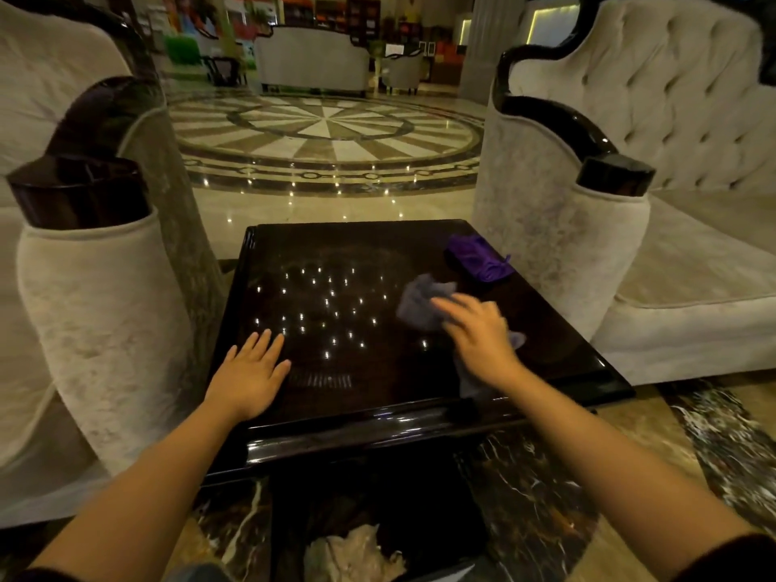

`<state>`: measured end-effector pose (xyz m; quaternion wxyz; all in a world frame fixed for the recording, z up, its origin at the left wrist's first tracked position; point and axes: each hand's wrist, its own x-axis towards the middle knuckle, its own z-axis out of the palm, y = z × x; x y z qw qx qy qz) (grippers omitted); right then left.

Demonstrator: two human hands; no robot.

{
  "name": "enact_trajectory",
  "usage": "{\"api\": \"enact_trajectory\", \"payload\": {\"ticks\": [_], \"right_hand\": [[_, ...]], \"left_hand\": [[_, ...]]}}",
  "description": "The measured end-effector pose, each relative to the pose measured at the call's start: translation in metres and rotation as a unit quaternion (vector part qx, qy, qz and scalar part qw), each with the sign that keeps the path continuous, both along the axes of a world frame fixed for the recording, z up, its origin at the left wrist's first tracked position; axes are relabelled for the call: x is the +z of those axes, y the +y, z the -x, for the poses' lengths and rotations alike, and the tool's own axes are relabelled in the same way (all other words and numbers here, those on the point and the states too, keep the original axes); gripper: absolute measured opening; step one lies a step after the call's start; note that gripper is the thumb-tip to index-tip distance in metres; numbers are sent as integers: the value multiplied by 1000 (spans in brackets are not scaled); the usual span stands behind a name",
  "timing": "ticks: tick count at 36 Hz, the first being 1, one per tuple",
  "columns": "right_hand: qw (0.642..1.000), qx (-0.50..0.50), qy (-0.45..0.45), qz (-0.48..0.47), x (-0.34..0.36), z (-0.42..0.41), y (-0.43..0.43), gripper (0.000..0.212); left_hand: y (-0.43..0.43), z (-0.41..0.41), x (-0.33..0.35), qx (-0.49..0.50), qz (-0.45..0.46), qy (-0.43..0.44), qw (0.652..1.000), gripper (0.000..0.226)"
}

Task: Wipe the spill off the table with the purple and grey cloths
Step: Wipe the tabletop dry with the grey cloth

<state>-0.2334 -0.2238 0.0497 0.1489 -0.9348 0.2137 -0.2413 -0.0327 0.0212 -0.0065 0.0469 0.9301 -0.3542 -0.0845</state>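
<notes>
A dark glossy square table stands between two armchairs. On its right half lies a crumpled grey cloth, and my right hand presses flat on top of it, blurred by motion. A bunched purple cloth sits alone near the far right corner, beyond the grey one. My left hand rests palm down, fingers spread, on the near left part of the tabletop and holds nothing. Faint smears and ceiling-light reflections show on the table's middle; no distinct spill is discernible.
A pale upholstered armchair flanks the table on the left and another on the right, both close to its edges. Polished marble floor stretches beyond the far edge. A crumpled pale rag lies low near me.
</notes>
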Motion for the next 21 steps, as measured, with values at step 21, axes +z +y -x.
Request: {"api": "enact_trajectory", "payload": {"ticks": [21], "right_hand": [[962,-188,188,-59,-38,-4,-41,41]], "left_hand": [[-2,-1,-3,-17,7,7,1000,56]]}}
